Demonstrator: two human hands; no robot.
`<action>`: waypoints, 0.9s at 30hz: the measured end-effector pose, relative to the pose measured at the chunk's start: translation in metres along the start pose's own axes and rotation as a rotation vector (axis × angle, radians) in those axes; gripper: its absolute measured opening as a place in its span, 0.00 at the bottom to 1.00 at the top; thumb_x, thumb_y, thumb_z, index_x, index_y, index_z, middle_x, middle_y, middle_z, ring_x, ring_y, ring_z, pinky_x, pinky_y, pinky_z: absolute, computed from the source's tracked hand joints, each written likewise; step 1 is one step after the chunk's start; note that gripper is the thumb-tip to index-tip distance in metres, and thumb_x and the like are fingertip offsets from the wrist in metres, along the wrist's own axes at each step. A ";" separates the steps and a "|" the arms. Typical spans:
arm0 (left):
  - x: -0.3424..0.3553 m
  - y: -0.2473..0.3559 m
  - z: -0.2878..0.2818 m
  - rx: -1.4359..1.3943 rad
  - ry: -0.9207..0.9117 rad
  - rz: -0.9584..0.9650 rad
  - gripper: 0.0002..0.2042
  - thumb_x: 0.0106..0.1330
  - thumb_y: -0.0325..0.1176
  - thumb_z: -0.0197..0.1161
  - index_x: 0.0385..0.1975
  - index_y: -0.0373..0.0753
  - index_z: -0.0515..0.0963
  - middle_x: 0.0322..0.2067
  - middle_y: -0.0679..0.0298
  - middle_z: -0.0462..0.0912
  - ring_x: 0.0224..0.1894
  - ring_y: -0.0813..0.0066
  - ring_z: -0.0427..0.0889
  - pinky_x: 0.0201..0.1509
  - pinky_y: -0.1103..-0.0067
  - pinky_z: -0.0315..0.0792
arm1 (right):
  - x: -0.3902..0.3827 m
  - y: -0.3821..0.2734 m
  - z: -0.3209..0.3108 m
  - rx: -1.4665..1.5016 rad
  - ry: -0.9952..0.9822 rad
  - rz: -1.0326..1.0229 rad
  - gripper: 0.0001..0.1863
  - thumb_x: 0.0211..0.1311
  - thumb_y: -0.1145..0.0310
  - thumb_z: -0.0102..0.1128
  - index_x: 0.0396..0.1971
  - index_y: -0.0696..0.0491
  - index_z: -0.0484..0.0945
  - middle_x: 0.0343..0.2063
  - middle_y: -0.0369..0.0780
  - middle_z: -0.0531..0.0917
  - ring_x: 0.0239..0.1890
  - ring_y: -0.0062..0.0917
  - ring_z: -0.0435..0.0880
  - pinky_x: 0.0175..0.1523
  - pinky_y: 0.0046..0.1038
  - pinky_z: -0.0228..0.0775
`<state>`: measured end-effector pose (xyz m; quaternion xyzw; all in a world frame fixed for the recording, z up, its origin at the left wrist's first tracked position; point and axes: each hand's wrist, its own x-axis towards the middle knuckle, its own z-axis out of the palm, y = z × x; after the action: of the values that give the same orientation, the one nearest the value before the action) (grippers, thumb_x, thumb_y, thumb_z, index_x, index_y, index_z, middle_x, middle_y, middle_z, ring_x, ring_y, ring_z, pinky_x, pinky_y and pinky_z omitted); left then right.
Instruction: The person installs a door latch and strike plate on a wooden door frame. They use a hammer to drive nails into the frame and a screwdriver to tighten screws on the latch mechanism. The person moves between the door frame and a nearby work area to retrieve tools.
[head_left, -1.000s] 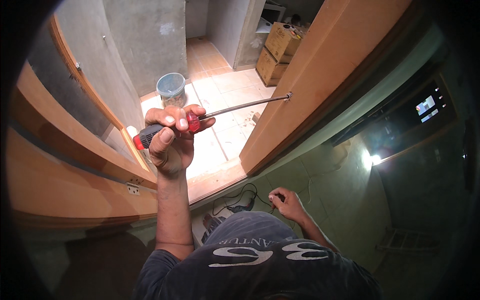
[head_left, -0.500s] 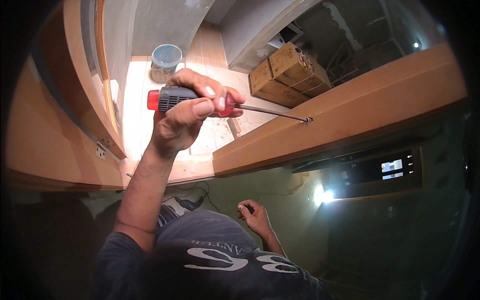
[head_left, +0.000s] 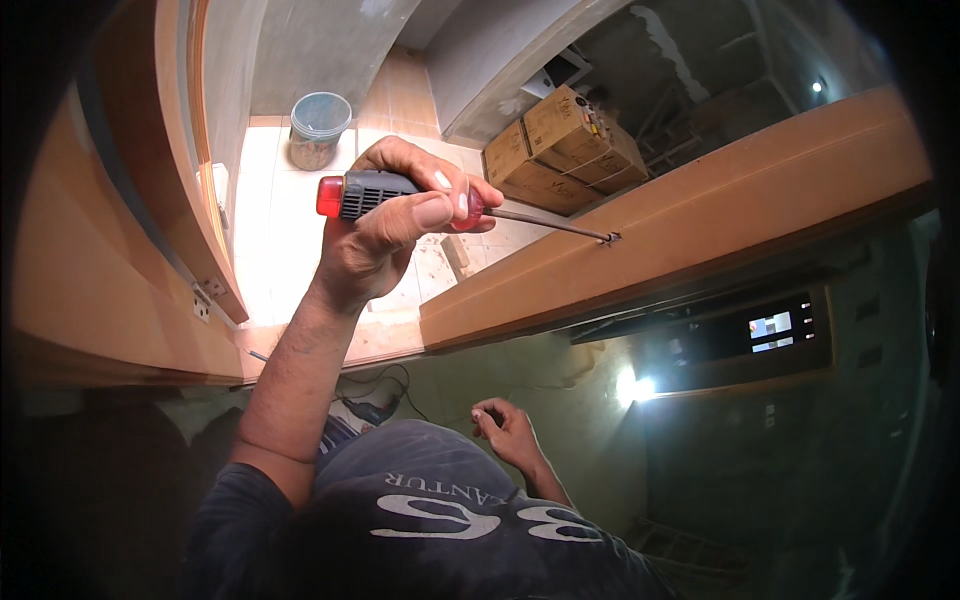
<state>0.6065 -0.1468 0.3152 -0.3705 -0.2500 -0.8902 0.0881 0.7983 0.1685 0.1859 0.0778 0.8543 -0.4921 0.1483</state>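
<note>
A screwdriver [head_left: 555, 224] with a red and dark grey handle is gripped in my left hand [head_left: 395, 220], the thumb and fingers wrapped round the handle. Its shaft slants to the right, and the tip meets a small dark recess [head_left: 612, 238] in the edge of the wooden door frame [head_left: 700, 200]. Whether a screw sits there is too small to tell. My right hand [head_left: 510, 435] hangs low beside my body, below the frame, with its fingers curled in. Anything inside those fingers is hidden.
A wooden door [head_left: 120, 270] with a hinge [head_left: 207, 295] stands at left. Beyond the opening are a bucket [head_left: 318, 135], taped cardboard boxes [head_left: 570, 150] and a wood offcut [head_left: 457, 258]. A corded dark tool [head_left: 372, 408] lies below, near my body; a bright lamp [head_left: 636, 388] glows at right.
The view has shifted slightly. My left hand and the screwdriver handle sit a little further right and lower in the picture, while the tip stays at the recess. My right hand looks nearly unchanged.
</note>
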 end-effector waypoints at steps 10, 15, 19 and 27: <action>0.003 -0.001 0.005 -0.085 0.013 0.031 0.08 0.68 0.30 0.65 0.40 0.37 0.74 0.36 0.56 0.81 0.54 0.51 0.84 0.56 0.55 0.84 | -0.007 -0.004 0.009 -0.004 0.011 0.033 0.10 0.71 0.68 0.62 0.41 0.60 0.81 0.30 0.37 0.85 0.30 0.18 0.84 0.36 0.23 0.76; 0.003 0.000 0.001 -0.068 0.000 0.005 0.08 0.68 0.31 0.65 0.41 0.39 0.74 0.36 0.57 0.81 0.53 0.52 0.84 0.59 0.54 0.82 | -0.005 -0.078 0.001 -0.144 -0.186 -0.235 0.13 0.71 0.65 0.63 0.45 0.60 0.82 0.36 0.44 0.85 0.38 0.29 0.85 0.46 0.30 0.77; 0.005 0.001 0.000 -0.018 -0.028 0.046 0.07 0.65 0.31 0.64 0.40 0.42 0.75 0.38 0.58 0.81 0.56 0.53 0.80 0.70 0.51 0.67 | 0.002 -0.191 -0.022 -0.331 -0.143 -0.772 0.14 0.71 0.65 0.61 0.47 0.60 0.81 0.41 0.50 0.84 0.44 0.45 0.84 0.51 0.38 0.76; 0.009 0.003 0.016 0.212 0.217 0.107 0.05 0.58 0.34 0.66 0.29 0.47 0.76 0.70 0.58 0.65 0.78 0.57 0.53 0.78 0.43 0.38 | 0.083 -0.380 -0.028 -0.734 0.744 -1.566 0.12 0.72 0.64 0.51 0.37 0.51 0.82 0.23 0.36 0.80 0.27 0.34 0.80 0.33 0.39 0.65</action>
<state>0.6109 -0.1405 0.3326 -0.2734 -0.3115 -0.8877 0.2006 0.6089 0.0003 0.4829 -0.4182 0.7575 -0.0953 -0.4921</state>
